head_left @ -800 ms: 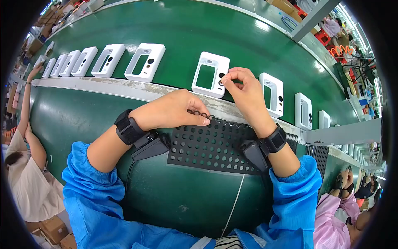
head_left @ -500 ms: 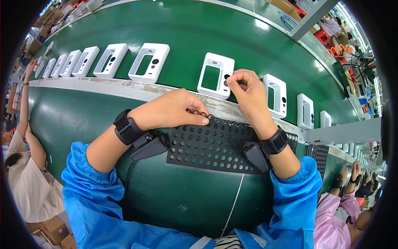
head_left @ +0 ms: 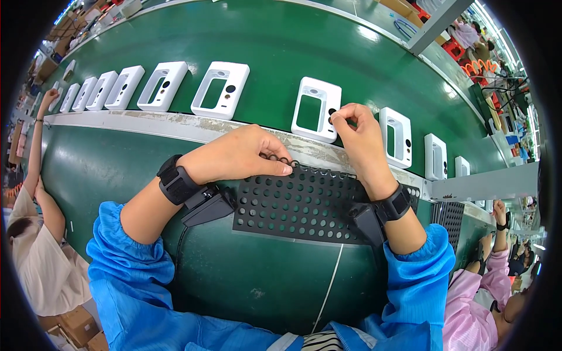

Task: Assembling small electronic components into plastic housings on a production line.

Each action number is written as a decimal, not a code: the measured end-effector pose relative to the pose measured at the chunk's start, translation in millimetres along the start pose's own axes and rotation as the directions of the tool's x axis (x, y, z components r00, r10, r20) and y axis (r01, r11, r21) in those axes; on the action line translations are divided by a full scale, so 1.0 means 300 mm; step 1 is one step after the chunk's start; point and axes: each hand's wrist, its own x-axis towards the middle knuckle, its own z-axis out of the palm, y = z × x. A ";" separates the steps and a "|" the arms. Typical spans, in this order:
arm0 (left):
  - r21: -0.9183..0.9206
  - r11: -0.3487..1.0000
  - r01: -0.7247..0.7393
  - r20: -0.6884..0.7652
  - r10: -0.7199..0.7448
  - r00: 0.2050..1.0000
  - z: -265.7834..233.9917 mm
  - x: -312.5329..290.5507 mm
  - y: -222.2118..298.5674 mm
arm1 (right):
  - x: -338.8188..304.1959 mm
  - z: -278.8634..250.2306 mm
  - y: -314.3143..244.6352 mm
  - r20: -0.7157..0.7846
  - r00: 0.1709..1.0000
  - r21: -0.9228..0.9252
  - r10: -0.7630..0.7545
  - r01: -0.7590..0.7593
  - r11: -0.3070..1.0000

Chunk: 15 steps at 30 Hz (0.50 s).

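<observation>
My left hand (head_left: 237, 153) pinches the curled top edge of a black perforated sheet (head_left: 298, 202), where a row of round rims shows beside the thumb. The sheet lies in front of me, full of round holes. My right hand (head_left: 364, 140) reaches past it to a white plastic housing (head_left: 325, 89) with a rectangular window. Thumb and forefinger are pressed together at the housing's right side, close to a black round spot (head_left: 332, 112). Whatever small piece those fingertips hold is hidden. Both wrists wear black straps with a black box.
Several similar white housings stand in a row along the green conveyor (head_left: 269, 47), behind a worn pale rail (head_left: 170, 124). A grey metal beam (head_left: 486, 182) crosses at right. Another dark perforated sheet (head_left: 449, 221) lies beyond it. Co-workers sit at both sides.
The row of white housings has shifted to the right along the conveyor. My right hand has moved slightly right with its housing; my left hand stays on the sheet's edge.
</observation>
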 end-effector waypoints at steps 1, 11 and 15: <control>-0.012 1.000 0.003 0.001 -0.003 1.000 0.003 0.003 -0.003 | 0.002 -0.006 0.010 0.004 1.000 0.068 0.016 -0.017 0.998; -0.018 1.000 -0.013 -0.009 0.013 1.000 0.020 0.011 0.005 | -0.029 -0.090 -0.070 -0.127 0.989 0.237 -0.072 0.100 0.966; -0.013 1.000 -0.001 -0.008 0.001 1.000 0.018 0.006 -0.013 | -0.090 -0.060 -0.129 0.387 0.920 -0.104 -0.066 0.115 0.988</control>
